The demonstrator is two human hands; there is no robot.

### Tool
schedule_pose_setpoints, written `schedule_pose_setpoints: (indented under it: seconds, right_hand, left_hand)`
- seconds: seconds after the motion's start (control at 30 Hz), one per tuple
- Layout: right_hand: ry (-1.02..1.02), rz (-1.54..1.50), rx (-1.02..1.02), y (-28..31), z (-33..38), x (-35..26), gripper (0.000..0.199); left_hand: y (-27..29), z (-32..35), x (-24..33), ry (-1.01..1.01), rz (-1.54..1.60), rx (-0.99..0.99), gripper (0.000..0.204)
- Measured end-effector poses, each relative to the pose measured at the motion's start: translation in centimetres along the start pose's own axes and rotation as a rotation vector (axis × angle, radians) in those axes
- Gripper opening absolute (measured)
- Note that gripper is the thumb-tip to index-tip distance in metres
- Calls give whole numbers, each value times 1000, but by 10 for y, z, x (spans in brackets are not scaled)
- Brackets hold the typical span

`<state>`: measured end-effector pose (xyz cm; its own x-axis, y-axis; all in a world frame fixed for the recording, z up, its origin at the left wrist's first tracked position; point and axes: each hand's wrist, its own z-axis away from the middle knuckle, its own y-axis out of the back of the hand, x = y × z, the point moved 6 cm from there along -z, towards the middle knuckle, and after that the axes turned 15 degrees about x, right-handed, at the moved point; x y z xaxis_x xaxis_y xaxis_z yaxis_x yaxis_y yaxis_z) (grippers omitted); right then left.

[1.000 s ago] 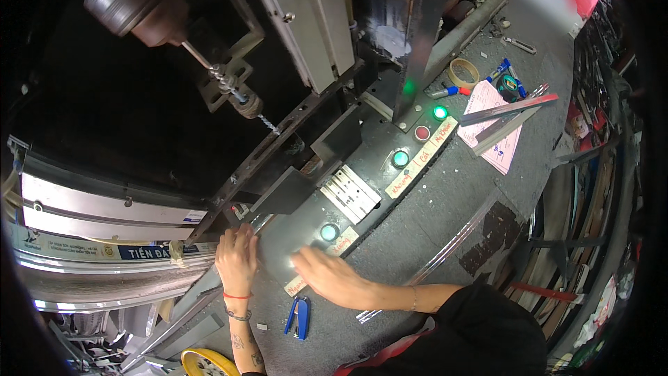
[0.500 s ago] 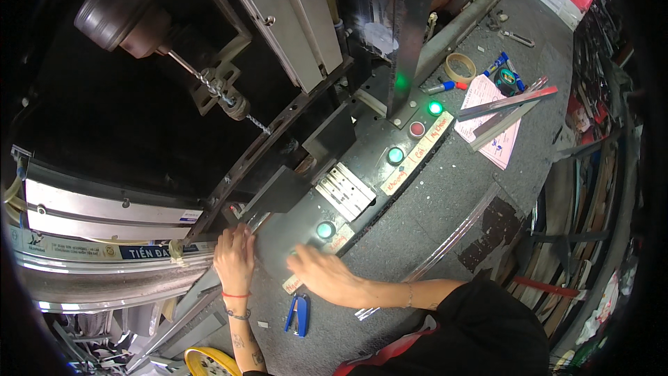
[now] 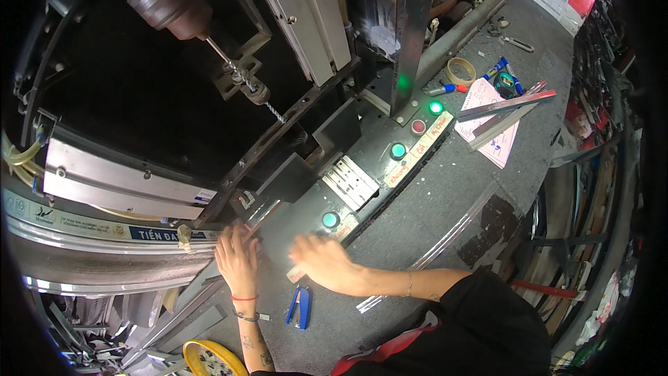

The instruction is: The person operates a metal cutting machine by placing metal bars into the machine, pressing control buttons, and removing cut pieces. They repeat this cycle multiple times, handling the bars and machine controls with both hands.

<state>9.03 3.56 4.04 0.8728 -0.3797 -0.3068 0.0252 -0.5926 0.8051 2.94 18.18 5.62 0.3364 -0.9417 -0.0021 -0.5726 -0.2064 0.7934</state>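
My right hand (image 3: 321,262) lies flat, fingers together, pressing on the panel just below the green button (image 3: 330,220), with nothing gripped as far as the blur shows. My left hand (image 3: 236,259), nearer the metal strip (image 3: 259,214), rests spread on its near end. The strip runs up-right toward the drill bit (image 3: 275,110).

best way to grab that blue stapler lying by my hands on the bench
Take the blue stapler across its two long sides near the middle, coming straight down from above. It lies flat on the grey bench top, long and narrow, with bare surface on both sides. The right hand is nearest, just above it; the left hand rests further left.
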Motion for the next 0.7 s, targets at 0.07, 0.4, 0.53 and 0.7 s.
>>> schedule_pose_setpoints:
  seconds: [0.07, 0.4, 0.53, 0.7]
  right_hand:
    - [20, -1, 23, 2, -2, -1, 9]
    - [0, 16, 75, 3, -5, -3, 9]
    - [-68, -10, 46, -1, 2, -2, 17]
    - [-64, 18, 17, -6, 7, -4, 20]
  left_hand:
    - [6, 6, -2, -7, -11, 28, 38]
    - [-15, 0, -10, 10, -71, -61, 31]
    - [-16, 1, -11, -32, -94, 5, 29]
    - [-19, 3, -15, 18, -98, -102, 31]
